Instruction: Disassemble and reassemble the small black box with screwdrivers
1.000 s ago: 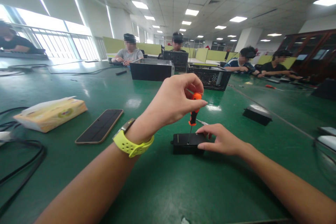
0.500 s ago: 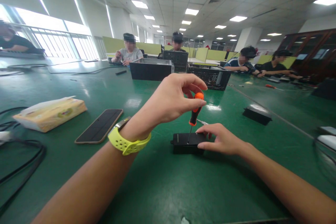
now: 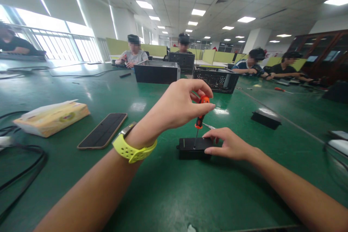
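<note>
My left hand [image 3: 185, 99], with a yellow-green watch band [image 3: 134, 150] at the wrist, is closed round the top of a screwdriver [image 3: 199, 121] with an orange and black handle. The screwdriver stands nearly upright, its tip on the top face of a small black box [image 3: 187, 152]. My right hand [image 3: 228, 145] grips the right end of that box, thumb on the near side and fingers at the far side. A thin metal tool [image 3: 208, 126] lies on the table behind the box, partly hidden.
A phone [image 3: 103, 130] and a tissue pack [image 3: 53, 117] lie left, near black cables [image 3: 24, 174]. Another black box [image 3: 266, 119] sits to the right. Computer cases [image 3: 157, 72] stand ahead on the green table [image 3: 174, 195]. Several people sit round the far sides.
The screwdriver handle has turned a little and my left fingers have shifted slightly down on it. The black box and my right hand have stayed in place.
</note>
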Motion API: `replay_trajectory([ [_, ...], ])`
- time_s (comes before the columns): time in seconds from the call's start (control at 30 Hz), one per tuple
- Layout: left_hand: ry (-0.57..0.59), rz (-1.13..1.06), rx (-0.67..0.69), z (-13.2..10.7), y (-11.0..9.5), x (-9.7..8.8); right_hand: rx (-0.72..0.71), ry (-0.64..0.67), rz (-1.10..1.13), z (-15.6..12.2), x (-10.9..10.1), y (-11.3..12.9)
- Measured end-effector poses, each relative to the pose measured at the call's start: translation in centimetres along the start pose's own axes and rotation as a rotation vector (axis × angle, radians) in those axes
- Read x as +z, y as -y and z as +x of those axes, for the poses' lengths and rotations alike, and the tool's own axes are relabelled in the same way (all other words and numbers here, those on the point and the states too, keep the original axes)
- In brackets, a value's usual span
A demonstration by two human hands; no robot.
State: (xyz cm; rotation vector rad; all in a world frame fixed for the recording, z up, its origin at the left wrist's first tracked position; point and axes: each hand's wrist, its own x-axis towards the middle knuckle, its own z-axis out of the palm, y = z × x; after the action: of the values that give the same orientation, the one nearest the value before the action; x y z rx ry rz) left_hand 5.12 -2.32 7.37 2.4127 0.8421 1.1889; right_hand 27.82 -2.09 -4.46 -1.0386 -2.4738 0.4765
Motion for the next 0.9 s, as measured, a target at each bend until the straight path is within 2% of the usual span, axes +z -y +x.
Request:
replay_trajectory([
  [0.37, 0.008, -0.081, 0.013, -0.06, 0.13, 0.05, 0.009, -0.003, -0.009, -0.07, -0.05, 0.02],
  [0.53, 0.007, -0.034, -0.005, -0.06, -0.43, 0.26, 0.013, 0.002, -0.003, 0.04, -0.04, 0.09],
  [0.73, -0.036, 0.043, 0.042, -0.16, -0.29, 0.26, 0.009, -0.002, -0.010, 0.14, -0.05, 0.25],
  [0.9, -0.050, 0.017, 0.029, -0.18, -0.43, 0.16, 0.007, 0.002, -0.003, 0.08, -0.03, 0.17],
])
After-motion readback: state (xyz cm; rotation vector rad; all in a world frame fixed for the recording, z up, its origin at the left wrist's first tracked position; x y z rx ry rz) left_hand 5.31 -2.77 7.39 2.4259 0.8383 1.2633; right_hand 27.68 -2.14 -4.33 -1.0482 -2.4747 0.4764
